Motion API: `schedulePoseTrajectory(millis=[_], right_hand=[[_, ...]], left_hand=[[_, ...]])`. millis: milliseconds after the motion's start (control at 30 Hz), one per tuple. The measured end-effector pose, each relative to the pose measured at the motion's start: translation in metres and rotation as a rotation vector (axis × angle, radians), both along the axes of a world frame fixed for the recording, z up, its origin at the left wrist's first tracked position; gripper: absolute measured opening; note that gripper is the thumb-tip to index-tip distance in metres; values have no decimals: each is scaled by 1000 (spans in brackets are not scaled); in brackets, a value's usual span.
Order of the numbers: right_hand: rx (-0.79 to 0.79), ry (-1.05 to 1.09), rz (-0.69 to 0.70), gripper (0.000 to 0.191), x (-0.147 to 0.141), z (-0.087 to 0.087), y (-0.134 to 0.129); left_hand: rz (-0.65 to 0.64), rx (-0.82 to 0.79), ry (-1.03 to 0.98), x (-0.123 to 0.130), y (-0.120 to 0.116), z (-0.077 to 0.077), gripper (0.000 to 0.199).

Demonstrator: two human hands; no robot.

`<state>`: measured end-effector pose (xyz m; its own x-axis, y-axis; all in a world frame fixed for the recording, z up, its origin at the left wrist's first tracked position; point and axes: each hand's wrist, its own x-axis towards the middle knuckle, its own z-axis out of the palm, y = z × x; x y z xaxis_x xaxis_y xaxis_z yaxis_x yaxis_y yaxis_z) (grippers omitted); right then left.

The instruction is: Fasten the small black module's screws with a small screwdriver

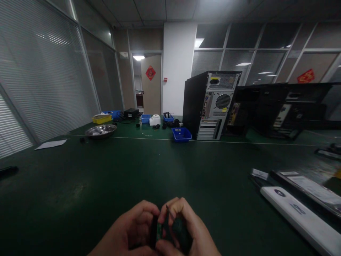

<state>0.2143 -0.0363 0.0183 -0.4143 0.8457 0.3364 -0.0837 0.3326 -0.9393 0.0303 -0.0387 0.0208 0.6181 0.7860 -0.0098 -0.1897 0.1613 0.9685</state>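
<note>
At the bottom centre my left hand (137, 229) is curled round a small dark object with a green circuit board (159, 231) showing at its edge. Close against it, my right hand (190, 227) has its fingers bent round the other side of the same object. A thin dark piece (170, 214) sticks up between the right fingertips. The fingers hide much of what is held, and the area is dim. Both hands are above the green table (128, 170).
A white long device (301, 213) and a silver-topped drive (311, 188) lie at the right. Further back stand a black computer tower (210, 106), a blue bin (181, 135) and a metal bowl (100, 131). White paper (51, 144) lies at the left.
</note>
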Motion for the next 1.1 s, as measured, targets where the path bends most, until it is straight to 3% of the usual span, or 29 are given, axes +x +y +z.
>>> schedulePoseTrajectory(millis=[167,333,433,667,900,1100], right_hand=[[56,-6,-15,24,-2,0,0],[119,-64,-43,24,0,-3,1],[211,-115,-73,22,2,-5,2],[339,-229,-80,19,4,-4,2],[370,-240,-70,21,2,-2,1],[341,-165,-93,26,6,2,1]], left_hand=[[9,-64,-103,4,0,0,37],[47,-46,-112,3,0,-2,33],[5,-25,-132,2,0,-1,32],[4,-37,-40,0,0,-4,37],[23,20,42,4,-1,0,24],[223,69,160,-8,11,7,34]])
